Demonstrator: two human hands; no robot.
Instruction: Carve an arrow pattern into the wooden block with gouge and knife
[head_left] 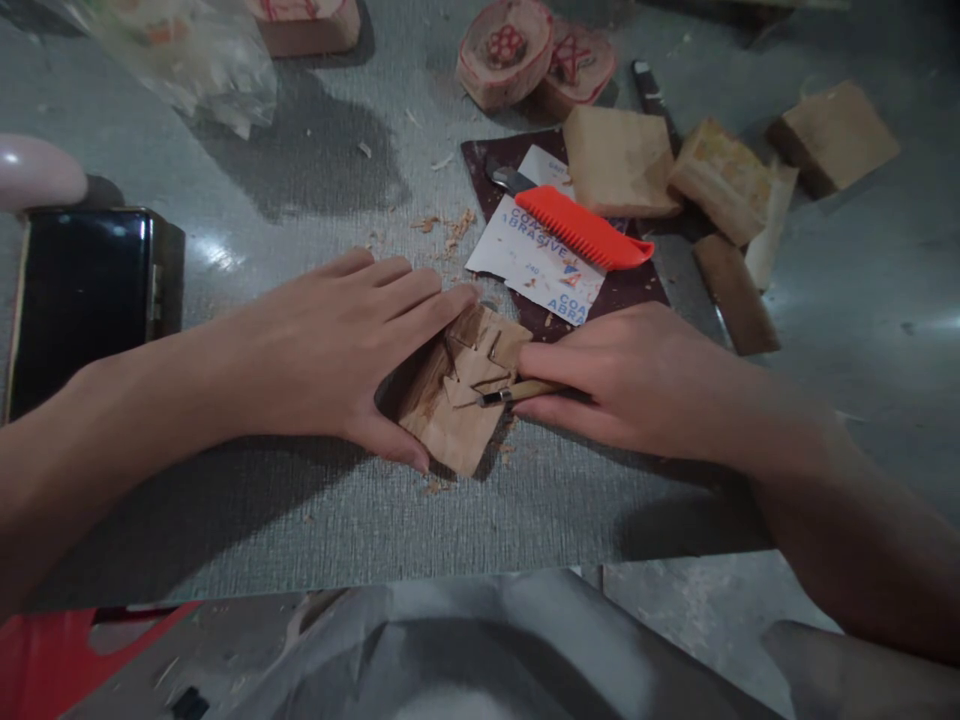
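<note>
A small wood block (457,428) with a carved, angular relief lies on the grey table in front of me. My left hand (352,350) grips it from the left, thumb at the near edge and fingers at the far edge. In my right hand (615,385) is a carving knife (536,390) with a light wooden handle and metal collar. Its thin blade points left and meets the carved face of the block. The right-hand fingers are closed round the handle, and the knuckles sit against the block's right side. Wood shavings are scattered around the block.
Beyond the hands, an orange-handled cutter (581,230) rests on sandpaper sheets (525,250). Several wood blocks (619,160) stand at the right. Round carved pieces (504,55) sit at the back. A phone (82,300) and a plastic bag (202,60) occupy the left. The table's near edge (420,580) runs below.
</note>
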